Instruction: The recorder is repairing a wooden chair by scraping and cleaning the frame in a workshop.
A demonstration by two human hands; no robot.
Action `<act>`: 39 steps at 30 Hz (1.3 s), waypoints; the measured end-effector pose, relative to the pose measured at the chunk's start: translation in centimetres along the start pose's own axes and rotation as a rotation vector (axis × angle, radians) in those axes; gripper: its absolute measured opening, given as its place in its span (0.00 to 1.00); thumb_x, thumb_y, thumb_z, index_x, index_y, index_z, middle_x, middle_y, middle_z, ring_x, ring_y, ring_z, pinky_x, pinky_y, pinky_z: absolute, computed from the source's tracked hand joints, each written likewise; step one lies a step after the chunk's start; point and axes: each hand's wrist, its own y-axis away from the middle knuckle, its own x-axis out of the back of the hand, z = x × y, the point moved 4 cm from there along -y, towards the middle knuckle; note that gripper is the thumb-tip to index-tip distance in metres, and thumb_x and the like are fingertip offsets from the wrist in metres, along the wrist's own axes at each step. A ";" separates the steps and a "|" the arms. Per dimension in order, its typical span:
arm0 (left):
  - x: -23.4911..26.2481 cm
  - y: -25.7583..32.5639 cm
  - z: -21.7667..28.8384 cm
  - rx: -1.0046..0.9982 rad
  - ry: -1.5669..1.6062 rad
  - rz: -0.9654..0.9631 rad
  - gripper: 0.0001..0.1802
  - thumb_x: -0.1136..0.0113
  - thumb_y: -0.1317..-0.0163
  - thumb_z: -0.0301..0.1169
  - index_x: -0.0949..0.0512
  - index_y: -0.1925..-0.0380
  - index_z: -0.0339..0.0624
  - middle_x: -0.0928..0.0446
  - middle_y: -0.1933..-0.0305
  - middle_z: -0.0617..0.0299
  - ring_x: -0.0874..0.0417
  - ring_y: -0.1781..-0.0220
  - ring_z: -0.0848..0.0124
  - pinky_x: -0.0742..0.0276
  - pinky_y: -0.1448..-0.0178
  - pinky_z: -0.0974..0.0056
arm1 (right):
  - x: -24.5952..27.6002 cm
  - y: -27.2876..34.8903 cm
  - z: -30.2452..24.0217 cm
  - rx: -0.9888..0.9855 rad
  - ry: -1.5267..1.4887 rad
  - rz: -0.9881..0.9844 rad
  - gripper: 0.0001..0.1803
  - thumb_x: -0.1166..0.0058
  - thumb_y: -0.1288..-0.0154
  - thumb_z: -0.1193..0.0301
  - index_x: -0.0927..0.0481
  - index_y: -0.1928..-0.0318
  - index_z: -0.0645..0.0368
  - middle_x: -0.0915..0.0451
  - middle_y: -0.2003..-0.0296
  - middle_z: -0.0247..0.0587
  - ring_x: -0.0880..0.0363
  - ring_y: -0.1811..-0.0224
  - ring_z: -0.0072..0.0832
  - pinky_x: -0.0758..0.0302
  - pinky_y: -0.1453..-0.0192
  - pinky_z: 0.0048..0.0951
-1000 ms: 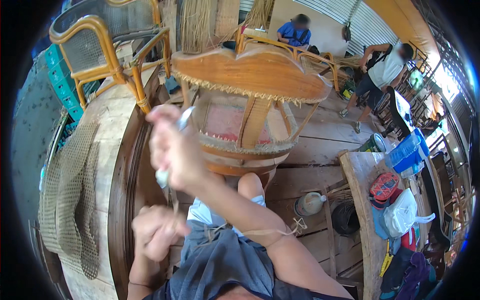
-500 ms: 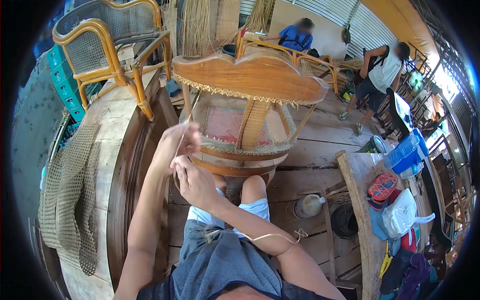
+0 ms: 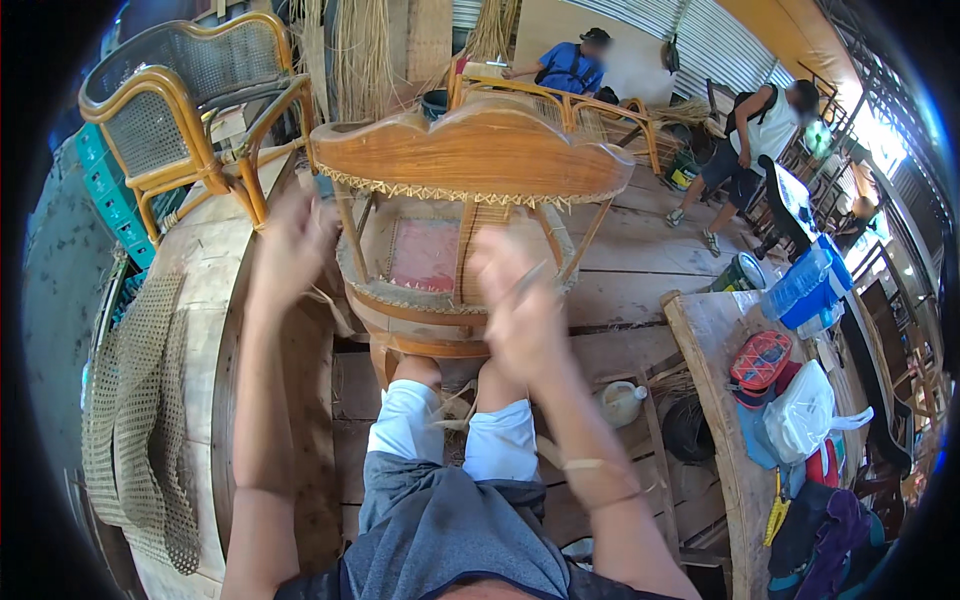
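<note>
The scalloped wooden backrest is glossy orange-brown, edged with straw-coloured zigzag binding; the rattan armchair is honey-gold, the cane webbing tan with an open grid, the plastic crates teal, the pouch red with crisscross lines

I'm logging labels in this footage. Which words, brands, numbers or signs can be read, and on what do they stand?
No text reads clearly enough to quote.
Teal crates: any marks are too small to read.
Green tub near the worktable: any label is too small and blurred.
</note>
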 end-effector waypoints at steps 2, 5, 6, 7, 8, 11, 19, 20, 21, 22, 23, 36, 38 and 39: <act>3.9 -6.8 6.1 -0.183 0.067 0.222 0.17 0.44 0.27 0.34 0.19 0.50 0.29 0.23 0.70 0.64 0.23 0.66 0.75 0.25 0.57 0.69 | 3.8 -7.6 -1.8 -0.220 -0.418 0.118 0.15 0.51 0.22 0.62 0.22 0.59 0.62 0.24 0.76 0.31 0.27 0.79 0.17 0.29 0.76 0.22; -2.1 -16.9 11.4 -0.154 0.633 -0.071 0.14 0.40 0.28 0.41 0.19 0.67 0.43 0.37 0.78 0.77 0.40 0.78 0.84 0.44 0.74 0.74 | 7.0 -19.6 -0.4 -0.054 -0.541 0.104 0.12 0.41 0.28 0.63 0.19 0.58 0.61 0.33 0.82 0.21 0.41 0.86 0.10 0.46 0.85 0.19; -4.7 -19.4 14.2 -0.028 0.720 -0.095 0.16 0.41 0.28 0.41 0.18 0.51 0.42 0.29 0.78 0.70 0.27 0.77 0.77 0.29 0.71 0.71 | 7.7 -22.1 -0.1 0.036 -0.519 0.138 0.13 0.40 0.29 0.63 0.18 0.57 0.61 0.33 0.82 0.20 0.42 0.86 0.10 0.47 0.85 0.19; -8.7 -22.6 11.2 0.083 1.106 -0.230 0.11 0.43 0.25 0.35 0.18 0.50 0.44 0.37 0.79 0.78 0.40 0.79 0.87 0.44 0.75 0.79 | 7.7 -23.4 1.2 0.054 -0.527 0.132 0.13 0.40 0.29 0.63 0.18 0.57 0.61 0.33 0.82 0.20 0.42 0.86 0.10 0.47 0.85 0.19; -11.6 -23.2 11.9 0.091 1.071 -0.227 0.10 0.39 0.28 0.38 0.17 0.57 0.44 0.36 0.78 0.78 0.39 0.79 0.86 0.44 0.75 0.78 | 9.1 -24.6 3.7 0.033 -0.406 0.167 0.13 0.38 0.30 0.63 0.16 0.58 0.62 0.32 0.81 0.20 0.41 0.84 0.10 0.46 0.82 0.19; -14.1 -24.9 12.4 0.042 1.108 -0.194 0.12 0.32 0.33 0.40 0.15 0.57 0.44 0.31 0.75 0.77 0.37 0.78 0.86 0.40 0.75 0.78 | 8.2 -27.1 5.5 0.067 -0.327 0.187 0.14 0.36 0.31 0.63 0.14 0.59 0.62 0.30 0.79 0.20 0.38 0.79 0.10 0.42 0.77 0.20; -13.4 -25.3 10.6 -0.057 1.070 -0.155 0.16 0.34 0.31 0.39 0.15 0.49 0.44 0.31 0.73 0.76 0.36 0.75 0.85 0.39 0.72 0.78 | 5.8 -27.4 6.4 0.105 -0.391 0.276 0.12 0.37 0.32 0.66 0.13 0.59 0.63 0.25 0.77 0.25 0.31 0.74 0.13 0.35 0.68 0.20; -13.3 -25.2 10.2 -0.054 1.068 -0.154 0.16 0.34 0.31 0.39 0.15 0.49 0.44 0.31 0.73 0.76 0.36 0.75 0.85 0.39 0.72 0.78 | 5.4 -27.4 6.4 0.116 -0.431 0.276 0.12 0.38 0.31 0.66 0.13 0.59 0.64 0.26 0.77 0.25 0.31 0.74 0.13 0.35 0.69 0.20; -13.3 -25.0 9.8 -0.042 1.057 -0.171 0.16 0.34 0.31 0.39 0.15 0.49 0.44 0.31 0.73 0.76 0.37 0.75 0.85 0.39 0.71 0.78 | 5.1 -27.2 6.5 0.113 -0.466 0.262 0.12 0.38 0.31 0.66 0.14 0.59 0.65 0.26 0.78 0.24 0.32 0.75 0.13 0.36 0.69 0.21; -13.3 -24.9 9.7 -0.033 1.049 -0.191 0.15 0.35 0.31 0.39 0.15 0.49 0.44 0.31 0.73 0.76 0.37 0.75 0.85 0.39 0.71 0.77 | 5.0 -27.3 6.9 0.113 -0.465 0.265 0.12 0.38 0.31 0.66 0.14 0.59 0.65 0.26 0.78 0.24 0.32 0.75 0.13 0.36 0.69 0.21; -13.4 -24.9 9.7 -0.034 1.050 -0.193 0.15 0.35 0.31 0.39 0.15 0.49 0.44 0.31 0.73 0.76 0.37 0.75 0.85 0.39 0.71 0.77 | 4.9 -27.5 7.3 0.132 -0.449 0.258 0.12 0.38 0.30 0.65 0.15 0.57 0.63 0.27 0.78 0.25 0.35 0.80 0.12 0.40 0.77 0.19; -13.2 -25.5 9.7 0.008 1.114 -0.221 0.13 0.41 0.26 0.35 0.18 0.48 0.41 0.36 0.79 0.78 0.39 0.80 0.86 0.44 0.76 0.77 | 4.3 -27.2 7.2 0.143 -0.479 0.250 0.11 0.39 0.28 0.64 0.17 0.57 0.60 0.28 0.79 0.26 0.38 0.86 0.12 0.44 0.86 0.18; -13.0 -25.4 9.8 0.000 1.027 -0.182 0.13 0.41 0.26 0.35 0.17 0.48 0.41 0.36 0.79 0.77 0.39 0.80 0.87 0.44 0.76 0.77 | 4.4 -27.2 7.3 0.139 -0.478 0.253 0.11 0.39 0.28 0.64 0.18 0.58 0.60 0.28 0.79 0.26 0.38 0.86 0.12 0.44 0.86 0.18; -13.0 -25.3 9.9 0.001 1.048 -0.179 0.13 0.41 0.26 0.35 0.17 0.48 0.42 0.35 0.79 0.77 0.40 0.80 0.86 0.44 0.76 0.77 | 4.4 -27.2 7.3 0.134 -0.476 0.255 0.11 0.39 0.29 0.64 0.18 0.58 0.60 0.28 0.79 0.26 0.38 0.86 0.12 0.44 0.86 0.18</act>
